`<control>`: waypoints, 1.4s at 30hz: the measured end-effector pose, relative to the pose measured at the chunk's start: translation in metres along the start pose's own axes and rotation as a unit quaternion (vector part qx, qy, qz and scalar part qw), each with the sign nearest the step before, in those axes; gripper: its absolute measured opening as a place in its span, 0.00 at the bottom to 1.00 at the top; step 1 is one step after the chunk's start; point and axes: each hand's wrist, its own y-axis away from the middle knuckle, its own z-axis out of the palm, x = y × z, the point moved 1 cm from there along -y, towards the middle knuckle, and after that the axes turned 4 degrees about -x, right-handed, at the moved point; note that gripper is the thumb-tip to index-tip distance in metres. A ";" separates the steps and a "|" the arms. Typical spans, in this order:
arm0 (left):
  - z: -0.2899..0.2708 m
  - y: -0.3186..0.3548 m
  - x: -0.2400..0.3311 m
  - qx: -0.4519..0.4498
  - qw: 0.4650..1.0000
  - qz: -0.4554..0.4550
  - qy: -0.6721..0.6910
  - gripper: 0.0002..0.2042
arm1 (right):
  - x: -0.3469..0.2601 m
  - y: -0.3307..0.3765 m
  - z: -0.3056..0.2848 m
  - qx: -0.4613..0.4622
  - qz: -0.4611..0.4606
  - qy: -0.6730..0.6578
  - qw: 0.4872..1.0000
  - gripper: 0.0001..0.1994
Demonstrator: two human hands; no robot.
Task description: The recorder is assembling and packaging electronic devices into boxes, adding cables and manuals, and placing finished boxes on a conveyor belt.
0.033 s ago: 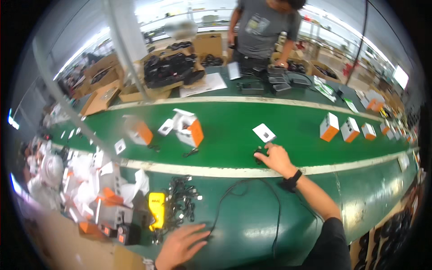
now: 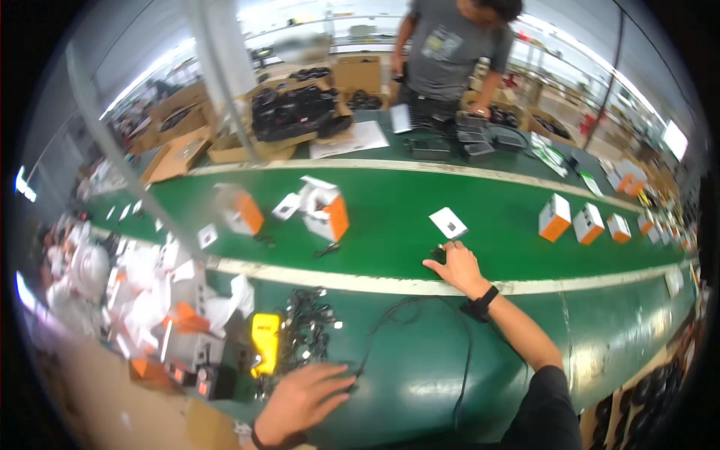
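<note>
The left hand comes in from the lower edge with the forearm barely showing, palm down and fingers loosely spread flat on the dark green glossy tabletop. It grasps nothing; its fingertips lie at one end of a thin black cable that loops away to the right. Just beyond its knuckles sit a yellow handheld tool and a tangle of small black cords.

The right arm stretches far forward, sleeve dark at the elbow, a black wristband at the wrist. The right hand rests palm down across the pale stripe at the edge of the bright green conveyor belt, fingers curled over a small black part; whether they pinch it I cannot tell. Just beyond the fingertips lies a white square card. Further right stand orange-and-white cartons.
</note>
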 end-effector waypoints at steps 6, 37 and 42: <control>-0.039 -0.116 -0.079 -0.062 0.992 -0.068 -0.087 0.19 | 0.010 -0.021 0.027 -0.030 -0.028 -0.037 0.998 0.18; -0.038 -0.305 -0.356 0.043 0.927 -0.354 -0.112 0.31 | 0.193 -0.042 -0.003 0.142 0.156 -0.178 0.961 0.17; -0.081 -0.235 -0.307 -0.109 0.953 -0.278 0.048 0.38 | 0.146 -0.013 -0.115 0.206 0.085 -0.262 0.939 0.20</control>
